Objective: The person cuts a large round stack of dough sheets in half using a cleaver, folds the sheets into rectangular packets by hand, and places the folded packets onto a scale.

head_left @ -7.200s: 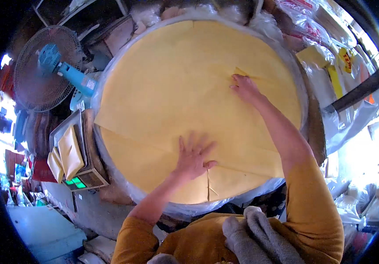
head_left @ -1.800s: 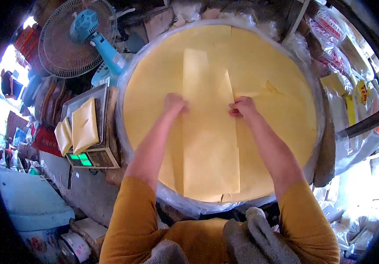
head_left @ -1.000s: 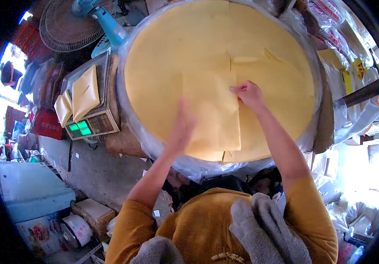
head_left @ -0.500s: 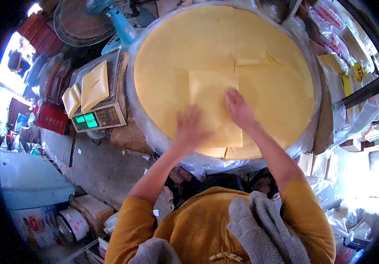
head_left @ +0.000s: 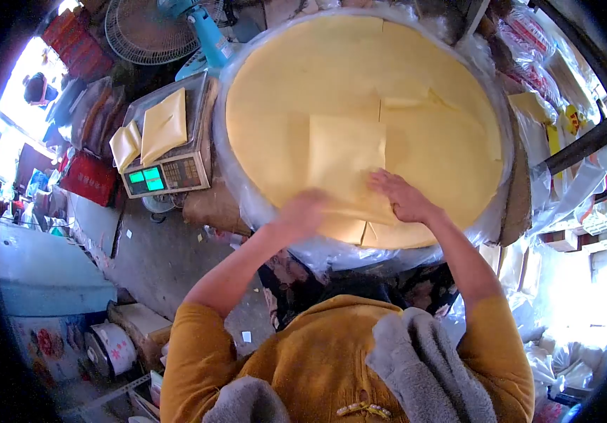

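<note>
A pale yellow rectangular sheet (head_left: 346, 144), apparently folded, lies on larger yellow sheets (head_left: 296, 63) that cover a round table. My right hand (head_left: 396, 196) rests on the near right part of this rectangle, its fingers stretched out and slightly apart, with no object visible in them. At the near left corner is my left hand (head_left: 307, 211), smeared by motion. Its fingers cannot be made out, nor whether they grip the sheet's edge. Beyond the rectangle, to the right, a crease (head_left: 434, 101) shows in the yellow layer.
Left of the table stands a digital scale (head_left: 198, 173) with two folded yellow pieces (head_left: 164, 127) on it. A blue fan (head_left: 208, 42) is behind it. Clear plastic (head_left: 229, 169) rings the table's edge. Plastic bags and packages (head_left: 529, 42) crowd the right side.
Both hands have moved nearer to my body along the rectangle. Its near edge looks drawn back or lifted compared with before. The whole view has shifted slightly.
</note>
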Motion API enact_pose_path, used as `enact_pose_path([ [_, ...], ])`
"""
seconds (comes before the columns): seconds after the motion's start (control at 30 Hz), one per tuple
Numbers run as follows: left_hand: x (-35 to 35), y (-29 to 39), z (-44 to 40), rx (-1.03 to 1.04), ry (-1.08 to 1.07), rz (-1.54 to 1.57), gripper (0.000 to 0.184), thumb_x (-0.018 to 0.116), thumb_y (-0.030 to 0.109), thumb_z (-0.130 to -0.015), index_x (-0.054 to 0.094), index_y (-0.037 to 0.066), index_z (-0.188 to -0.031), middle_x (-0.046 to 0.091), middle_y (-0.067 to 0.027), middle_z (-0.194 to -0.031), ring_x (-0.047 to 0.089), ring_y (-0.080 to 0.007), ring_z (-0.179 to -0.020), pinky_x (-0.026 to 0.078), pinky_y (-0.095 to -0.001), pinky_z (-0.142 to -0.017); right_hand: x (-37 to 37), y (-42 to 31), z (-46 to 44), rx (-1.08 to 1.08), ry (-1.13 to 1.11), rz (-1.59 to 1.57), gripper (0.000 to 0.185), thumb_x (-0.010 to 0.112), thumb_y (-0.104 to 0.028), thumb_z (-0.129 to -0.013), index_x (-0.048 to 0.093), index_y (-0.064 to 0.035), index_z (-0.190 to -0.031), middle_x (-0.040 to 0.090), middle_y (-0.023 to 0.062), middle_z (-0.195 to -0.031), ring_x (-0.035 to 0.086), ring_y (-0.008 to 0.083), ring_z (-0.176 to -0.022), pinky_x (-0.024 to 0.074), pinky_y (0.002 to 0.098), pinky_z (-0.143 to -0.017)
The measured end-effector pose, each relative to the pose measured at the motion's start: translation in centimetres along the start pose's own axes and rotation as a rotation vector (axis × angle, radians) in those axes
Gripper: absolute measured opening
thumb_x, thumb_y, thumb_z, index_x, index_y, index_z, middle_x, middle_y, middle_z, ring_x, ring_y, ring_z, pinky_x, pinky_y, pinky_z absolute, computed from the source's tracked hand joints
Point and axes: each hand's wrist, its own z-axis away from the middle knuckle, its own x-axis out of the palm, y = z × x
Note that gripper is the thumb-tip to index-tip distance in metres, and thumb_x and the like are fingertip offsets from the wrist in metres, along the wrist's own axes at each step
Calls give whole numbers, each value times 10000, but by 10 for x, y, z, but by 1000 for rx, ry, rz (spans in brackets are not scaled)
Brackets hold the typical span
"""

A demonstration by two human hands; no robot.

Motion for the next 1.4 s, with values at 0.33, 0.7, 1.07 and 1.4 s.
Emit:
enact_pose_path([
  [0.33,5,-51,-7,247,541,-38,467,656,235,-781,505,60,-1186,641,-100,-1000,533,-251,-1093,445,-372,-889,31,23,9,277,401,-525,197,568,-27,-821,620,-57,-1009,649,118,-989,612,262,-952,486,383,-778],
  [0.7,-8,-41,-55,-500,383,502,472,614,257,-823,457,78,-1231,615,-132,-976,601,-261,-882,469,-365,-757,15,24,-54,850,369,-233,346,508,-373,-862,507,-36,-786,569,172,-732,564,329,-702,422,436,-627],
  [1.07,11,-42,-131,-226,374,-237,626,392,487,-880,274,152,-1396,172,-111,-1476,131,-294,-1367,85,-604,-1049,-9,-1,-82,479,459,312,530,418,-336,-917,262,-128,-1379,253,140,-1420,254,348,-1294,247,500,-1033],
  [1.4,10,-49,-138,-192,263,-216,642,439,464,-864,306,94,-1371,197,-192,-1445,125,-334,-1357,39,-584,-1059,32,28,-98,506,219,329,513,347,-387,-936,256,-180,-1396,184,103,-1467,140,299,-1360,162,604,-1033],
])
